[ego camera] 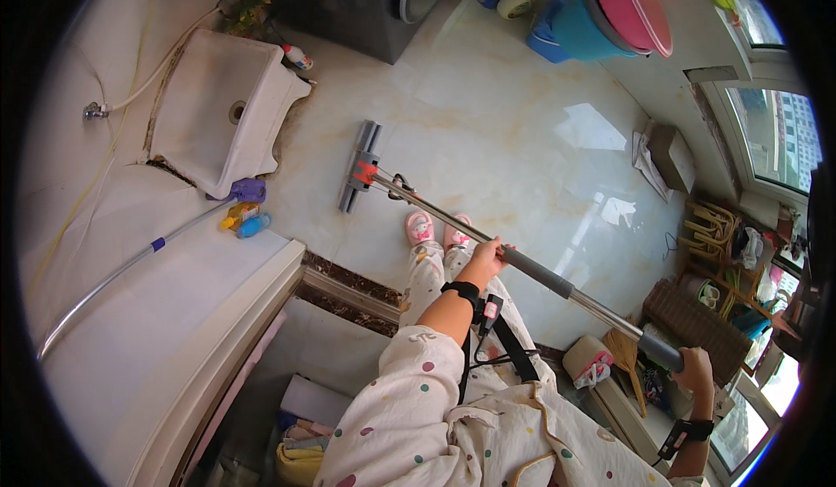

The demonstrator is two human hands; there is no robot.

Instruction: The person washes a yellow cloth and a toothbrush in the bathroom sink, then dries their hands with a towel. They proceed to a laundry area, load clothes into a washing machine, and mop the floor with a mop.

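Note:
A long-handled mop with a metal pole (441, 211) slants across the view. Its wide grey head (360, 168), with an orange joint, lies on the pale tiled floor (450, 121). My left hand (487, 258) grips the pole at the lower end of the grey sleeve (538, 271). Around the grey grip at the top end (661, 351), my right hand (695, 371) is closed. Part of each hand's fingers is hidden behind the pole or the hand itself. My feet, in pink slippers (419, 228), stand just behind the mop head.
A white basin (202, 105) stands at the left, near a dark washing machine (339, 4). Pink and blue tubs (588, 20) are stacked at the far wall. A cardboard box (673, 157), wicker furniture (695, 324) and a straw broom (627, 363) line the right. Bottles (253, 224) lie on the left ledge.

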